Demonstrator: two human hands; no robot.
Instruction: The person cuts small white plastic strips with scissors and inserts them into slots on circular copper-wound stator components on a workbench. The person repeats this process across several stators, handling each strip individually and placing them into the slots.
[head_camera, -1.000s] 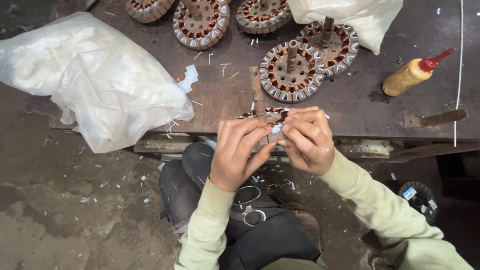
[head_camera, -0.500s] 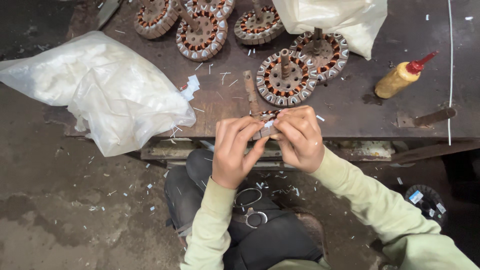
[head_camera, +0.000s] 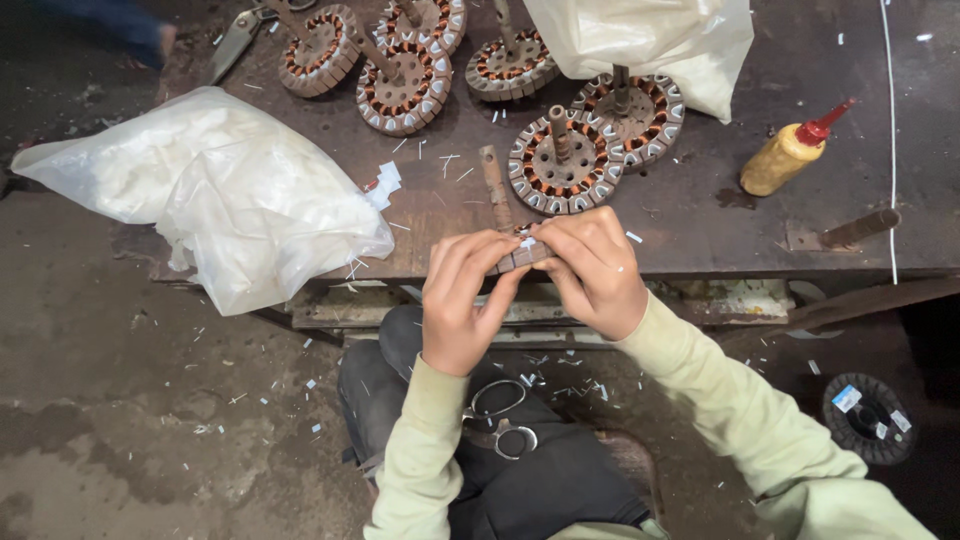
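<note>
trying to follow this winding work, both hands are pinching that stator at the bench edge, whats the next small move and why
Probably press the small white slip further into the stator. The left hand and right hand pinch the stator at the table edge, with the slip between their fingertips; whether it is seated cannot be told.

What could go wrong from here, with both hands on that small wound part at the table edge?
1. Both the left hand and right hand pinch the wound part right over the table edge; a slipped grip likely drops it to the littered floor.
2. Scissors lie loose on the lap, so shifting the legs could tip them off.
3. The glue bottle lies tilted near a dark spot and may leak.
</note>
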